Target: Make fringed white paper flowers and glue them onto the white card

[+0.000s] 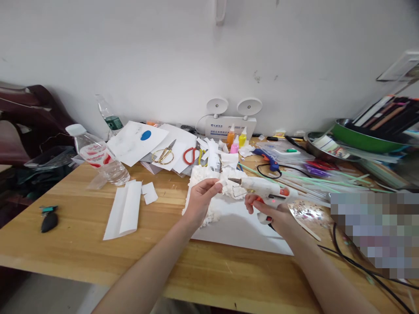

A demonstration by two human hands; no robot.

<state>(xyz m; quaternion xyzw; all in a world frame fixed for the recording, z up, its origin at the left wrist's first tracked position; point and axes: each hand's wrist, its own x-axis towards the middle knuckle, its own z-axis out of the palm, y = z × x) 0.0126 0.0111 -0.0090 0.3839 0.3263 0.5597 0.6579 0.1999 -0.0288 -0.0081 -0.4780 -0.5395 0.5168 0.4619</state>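
While the left hand (202, 198) is closed on a paper scrap (223, 179) over the sheet (229, 223), the nozzle (235, 180) of the glue gun (262, 185), clasped by the right hand (278, 216), is held near that scrap; glue is best dabbed sparingly, clear of fingertips.

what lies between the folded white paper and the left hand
The head view shows a small paper piece beside the folded white paper, then wooden tabletop, then crumpled white pieces by the left hand.

The glue gun (263, 187) is white and orange, the table (75, 235) wood-grained yellowish brown.
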